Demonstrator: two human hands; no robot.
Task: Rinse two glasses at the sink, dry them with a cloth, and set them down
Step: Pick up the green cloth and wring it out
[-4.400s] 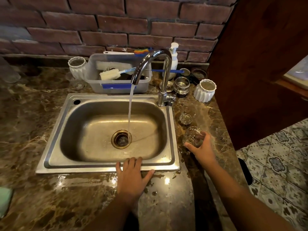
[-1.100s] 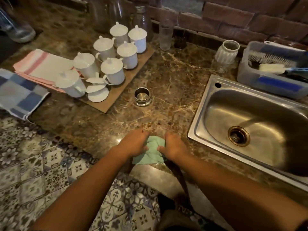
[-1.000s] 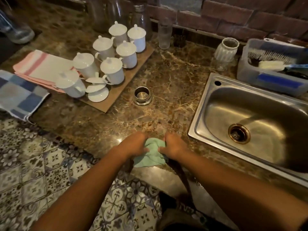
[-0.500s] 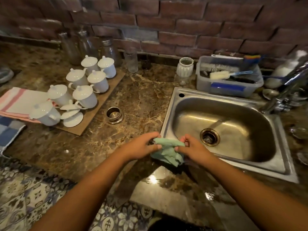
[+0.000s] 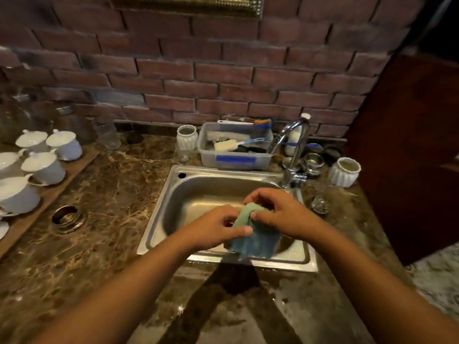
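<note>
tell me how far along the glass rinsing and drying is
Done: the tap runs no water, so rinsing looks over. In hand: the left hand and right hand both grip the green cloth above the sink; whether a glass is wrapped inside is hidden. Left: one glass stands untouched on the counter right of the sink, likely yet to be dried.

White lidded cups (image 5: 43,167) on a wooden board (image 5: 57,192) at left — grey tub (image 5: 208,160) of brushes (image 5: 228,146) near the brick wall (image 5: 198,70)

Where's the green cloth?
In the head view, the green cloth hangs mid-frame, pinched between the left hand and right hand, over the sink front.
</note>
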